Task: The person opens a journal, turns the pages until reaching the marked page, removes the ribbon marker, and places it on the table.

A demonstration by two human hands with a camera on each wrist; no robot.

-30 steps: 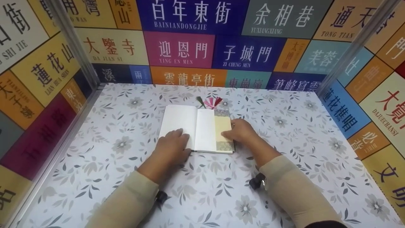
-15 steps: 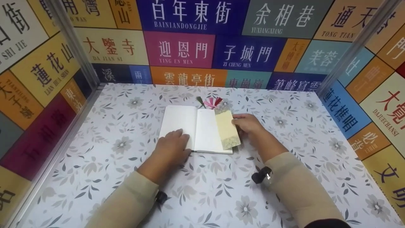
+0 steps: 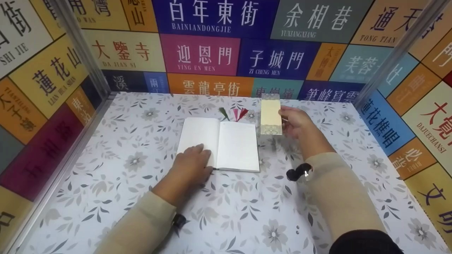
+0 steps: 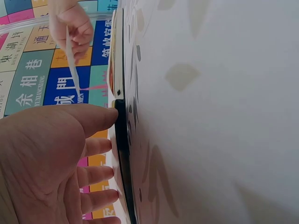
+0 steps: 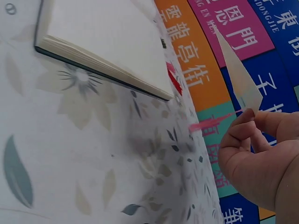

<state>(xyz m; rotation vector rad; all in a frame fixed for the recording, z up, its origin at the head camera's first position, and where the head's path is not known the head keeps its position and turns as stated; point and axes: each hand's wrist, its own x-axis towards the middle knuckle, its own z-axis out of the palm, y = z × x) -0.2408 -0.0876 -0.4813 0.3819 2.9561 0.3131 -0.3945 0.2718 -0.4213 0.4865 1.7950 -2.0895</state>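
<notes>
An open notebook (image 3: 238, 148) with blank white pages lies on the table, and my left hand (image 3: 193, 160) rests on its left page. In the left wrist view the left fingers (image 4: 96, 175) reach out straight onto the page, and the thumb touches the notebook's near edge. To the right of the notebook, my right hand (image 3: 296, 120) holds a cream bookmark (image 3: 271, 113) in the air by its side edge. Seen from the right wrist, thumb and fingers pinch the bookmark (image 5: 240, 74), and a pink tassel (image 5: 212, 122) hangs from it.
Green (image 3: 223, 113) and red tassels (image 3: 243, 113) lie beyond the notebook's top edge, with pink between them. A floral cloth (image 3: 273, 233) covers the table. Printed panels (image 3: 201, 54) with large characters stand behind and on both sides.
My right hand has lifted the bookmark off the right page and carried it up, away and to the right. That page is now fully uncovered. The left hand has stayed in place.
</notes>
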